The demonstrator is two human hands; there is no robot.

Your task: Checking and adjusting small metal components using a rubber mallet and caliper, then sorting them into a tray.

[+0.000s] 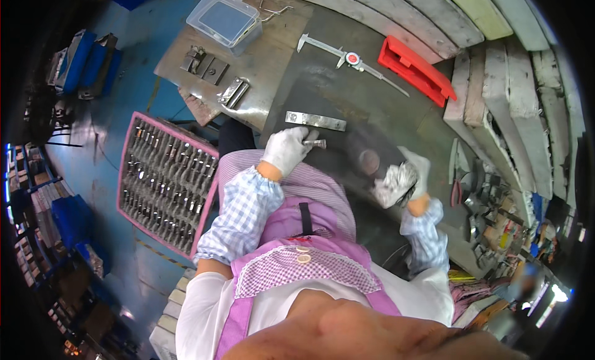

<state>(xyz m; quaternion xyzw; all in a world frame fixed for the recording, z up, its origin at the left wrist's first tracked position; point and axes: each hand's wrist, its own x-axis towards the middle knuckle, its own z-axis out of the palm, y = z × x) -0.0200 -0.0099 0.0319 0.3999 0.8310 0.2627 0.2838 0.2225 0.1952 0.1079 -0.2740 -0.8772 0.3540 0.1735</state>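
My left hand (285, 151), in a white glove, pinches a small metal piece (317, 143) just on the near side of a flat metal bar (315, 120) that lies on the dark worktop. Over on the right, my right hand (420, 171), also gloved, is closed on a crumpled white rag (394, 185) with dark smudges. Left of the rag is a blurred round reddish-grey patch (369, 162); what it is I cannot make out. Beyond the bar rests a dial caliper (352, 58), with a red case (416, 71) to its right.
On the left stands a pink-rimmed tray (126, 164) holding rows of metal parts. A clear plastic box (224, 19), a metal fixture (204, 65) and a smaller metal block (234, 93) sit at the far left. Pliers (457, 189) and scattered tools lie right, beside stacked worn pale slabs (493, 106).
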